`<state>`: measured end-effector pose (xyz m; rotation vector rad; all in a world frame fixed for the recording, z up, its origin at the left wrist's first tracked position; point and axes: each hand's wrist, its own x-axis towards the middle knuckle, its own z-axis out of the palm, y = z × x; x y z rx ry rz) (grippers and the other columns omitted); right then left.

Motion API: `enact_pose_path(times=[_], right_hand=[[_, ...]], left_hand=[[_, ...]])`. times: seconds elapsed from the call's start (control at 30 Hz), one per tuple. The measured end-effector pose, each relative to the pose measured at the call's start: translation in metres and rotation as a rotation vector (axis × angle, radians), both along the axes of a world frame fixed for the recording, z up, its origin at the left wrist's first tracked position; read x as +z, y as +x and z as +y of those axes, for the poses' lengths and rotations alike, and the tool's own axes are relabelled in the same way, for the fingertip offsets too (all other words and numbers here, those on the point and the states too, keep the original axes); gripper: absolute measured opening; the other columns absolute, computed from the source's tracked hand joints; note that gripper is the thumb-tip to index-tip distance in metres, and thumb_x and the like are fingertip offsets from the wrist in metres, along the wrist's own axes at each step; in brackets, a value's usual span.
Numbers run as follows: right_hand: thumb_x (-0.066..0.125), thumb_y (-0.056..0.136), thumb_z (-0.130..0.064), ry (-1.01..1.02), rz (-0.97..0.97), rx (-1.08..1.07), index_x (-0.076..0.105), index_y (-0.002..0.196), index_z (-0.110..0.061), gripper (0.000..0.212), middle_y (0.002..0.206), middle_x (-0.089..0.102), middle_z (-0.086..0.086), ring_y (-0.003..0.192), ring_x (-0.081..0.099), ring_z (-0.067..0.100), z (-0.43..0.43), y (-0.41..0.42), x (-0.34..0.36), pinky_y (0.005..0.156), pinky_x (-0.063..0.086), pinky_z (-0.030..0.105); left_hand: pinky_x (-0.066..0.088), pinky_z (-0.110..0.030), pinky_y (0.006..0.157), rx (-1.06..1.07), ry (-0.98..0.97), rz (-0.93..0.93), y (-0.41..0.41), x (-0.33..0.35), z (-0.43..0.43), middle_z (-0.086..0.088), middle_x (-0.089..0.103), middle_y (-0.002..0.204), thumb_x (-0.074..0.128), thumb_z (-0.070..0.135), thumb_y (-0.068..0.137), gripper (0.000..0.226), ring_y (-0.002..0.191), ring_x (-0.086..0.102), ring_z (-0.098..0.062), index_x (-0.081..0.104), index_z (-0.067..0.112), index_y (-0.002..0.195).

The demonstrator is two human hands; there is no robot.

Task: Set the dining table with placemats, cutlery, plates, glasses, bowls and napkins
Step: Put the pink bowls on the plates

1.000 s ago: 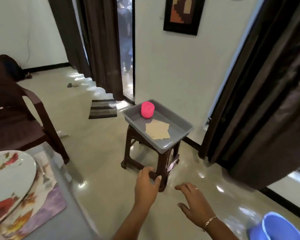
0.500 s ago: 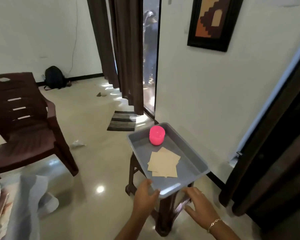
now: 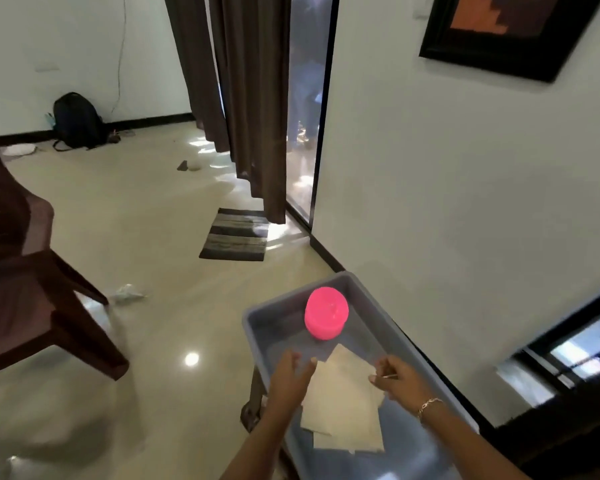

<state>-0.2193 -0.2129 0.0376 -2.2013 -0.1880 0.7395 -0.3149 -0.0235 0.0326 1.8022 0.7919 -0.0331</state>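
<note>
A grey tray (image 3: pixel 367 296) sits on a brown stool (image 3: pixel 253 407) at the lower middle of the head view. Inside it, a pink cup (image 3: pixel 326 313) stands upside down at the far end. Nearer to me lies a small pile of beige napkins (image 3: pixel 343 407). My left hand (image 3: pixel 288 379) hovers over the pile's left edge with fingers stretched and thumb spread, holding nothing. My right hand (image 3: pixel 395 379) reaches in from the right, its loosely bent fingertips at the napkins' right corner.
A brown plastic chair (image 3: pixel 24 292) stands to the left. A striped mat (image 3: pixel 236 233) lies by dark curtains (image 3: pixel 246 98) and a glass door. A white wall runs close along the tray's right side. A black backpack (image 3: pixel 78 121) and crumpled paper (image 3: pixel 127 293) are on the floor.
I have moved closer to the tray. Both hands rose from the stool's front edge into the tray, over the napkins. The dining table has left the view.
</note>
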Motion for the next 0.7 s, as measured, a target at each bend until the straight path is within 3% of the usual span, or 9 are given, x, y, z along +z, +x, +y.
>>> enact_pose_path(times=[0.1, 0.17, 0.27, 0.33, 0.43, 0.57, 0.7], right_hand=[[0.068, 0.082, -0.014, -0.039, 0.068, -0.046, 0.049, 0.085, -0.027, 0.023, 0.089, 0.052, 0.004, 0.075, 0.048, 0.011, 0.042, 0.055, -0.020, 0.066, 0.040, 0.022], [0.066, 0.084, -0.013, -0.052, 0.120, -0.114, 0.050, 0.094, -0.021, 0.021, 0.086, 0.051, 0.002, 0.070, 0.046, 0.009, 0.066, 0.087, -0.033, 0.057, 0.039, 0.015], [0.064, 0.086, -0.014, -0.092, 0.192, -0.159, 0.049, 0.115, -0.011, 0.033, 0.091, 0.052, 0.003, 0.071, 0.046, 0.012, 0.093, 0.124, -0.056, 0.055, 0.036, 0.017], [0.061, 0.088, -0.017, -0.117, 0.229, -0.178, 0.046, 0.125, -0.007, 0.041, 0.106, 0.052, 0.008, 0.086, 0.048, 0.020, 0.106, 0.141, -0.069, 0.063, 0.038, 0.021], [0.061, 0.089, -0.020, -0.100, 0.294, -0.282, 0.040, 0.135, -0.007, 0.052, 0.129, 0.048, 0.010, 0.112, 0.047, 0.025, 0.119, 0.159, -0.091, 0.089, 0.043, 0.036], [0.054, 0.092, -0.011, -0.051, 0.394, -0.332, 0.043, 0.130, -0.009, 0.040, 0.113, 0.050, 0.011, 0.103, 0.050, 0.028, 0.132, 0.162, -0.113, 0.079, 0.052, 0.042], [0.045, 0.094, -0.005, -0.044, 0.394, -0.385, 0.041, 0.127, -0.010, 0.033, 0.111, 0.048, 0.012, 0.103, 0.050, 0.030, 0.139, 0.162, -0.119, 0.084, 0.051, 0.045]], left_hand=[[0.036, -0.028, 0.077, -0.008, -0.103, 0.044, 0.051, -0.026, 0.035, -0.019, 0.058, 0.112, 0.054, 0.033, 0.093, 0.032, 0.109, 0.054, -0.032, 0.053, 0.003, 0.103], [0.040, -0.027, 0.081, 0.004, -0.135, 0.074, 0.082, -0.043, 0.055, -0.012, 0.059, 0.105, 0.049, 0.047, 0.090, 0.039, 0.104, 0.056, -0.029, 0.053, 0.009, 0.098], [0.042, -0.028, 0.088, 0.092, -0.270, 0.131, 0.123, -0.063, 0.078, -0.009, 0.057, 0.117, 0.037, 0.037, 0.100, 0.038, 0.116, 0.053, -0.027, 0.055, 0.008, 0.118], [0.041, -0.031, 0.095, 0.134, -0.332, 0.155, 0.146, -0.078, 0.087, -0.013, 0.055, 0.125, 0.034, 0.036, 0.101, 0.044, 0.119, 0.051, -0.029, 0.052, 0.004, 0.125], [0.039, -0.035, 0.102, 0.212, -0.389, 0.176, 0.170, -0.104, 0.089, -0.014, 0.056, 0.127, 0.035, 0.035, 0.101, 0.043, 0.119, 0.051, -0.029, 0.056, 0.003, 0.121], [0.039, -0.032, 0.099, 0.228, -0.470, 0.218, 0.179, -0.130, 0.085, -0.011, 0.059, 0.123, 0.039, 0.034, 0.100, 0.042, 0.116, 0.053, -0.026, 0.058, 0.001, 0.119], [0.042, -0.036, 0.099, 0.197, -0.622, 0.232, 0.181, -0.143, 0.076, -0.010, 0.062, 0.118, 0.037, 0.037, 0.100, 0.038, 0.110, 0.056, -0.024, 0.061, 0.010, 0.111]])
